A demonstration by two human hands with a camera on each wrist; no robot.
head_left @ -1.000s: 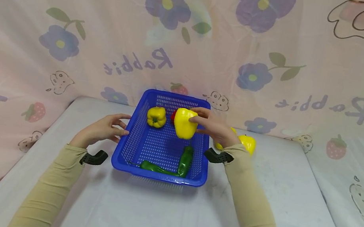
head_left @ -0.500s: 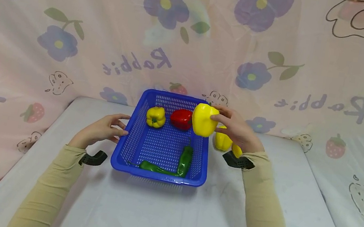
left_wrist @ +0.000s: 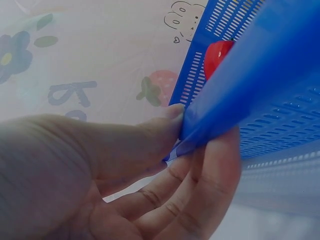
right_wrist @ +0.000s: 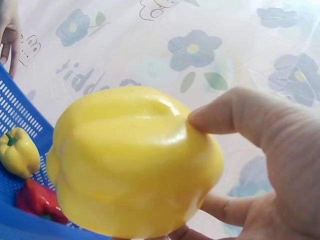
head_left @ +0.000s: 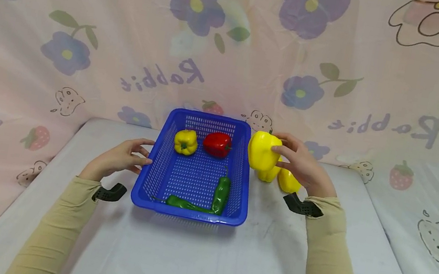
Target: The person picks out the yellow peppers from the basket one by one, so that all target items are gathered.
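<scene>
My left hand (head_left: 121,159) pinches the left rim of a blue perforated plastic basket (head_left: 189,214); in the left wrist view the thumb (left_wrist: 140,142) lies on one side of the rim and the fingers on the other. A large yellow bell pepper (head_left: 263,150) is gripped by my right hand (head_left: 304,163), raised just beyond the basket's right rim. Its smooth bottom and sides fill much of the right wrist view, with the thumb on top and fingers underneath. Inside the basket lie a smaller yellow bell pepper (head_left: 186,142), a red bell pepper (head_left: 217,144) and two long green peppers (head_left: 221,195).
Two more yellow bell peppers (head_left: 288,181) lie on the white table (head_left: 181,261) right of the basket, one partly behind the held pepper. A flower-printed cloth (head_left: 233,81) hangs behind and along the sides.
The right hand has carried the yellow bell pepper rightward from over the basket to outside its right rim, uncovering the red bell pepper. The left hand keeps its hold on the rim.
</scene>
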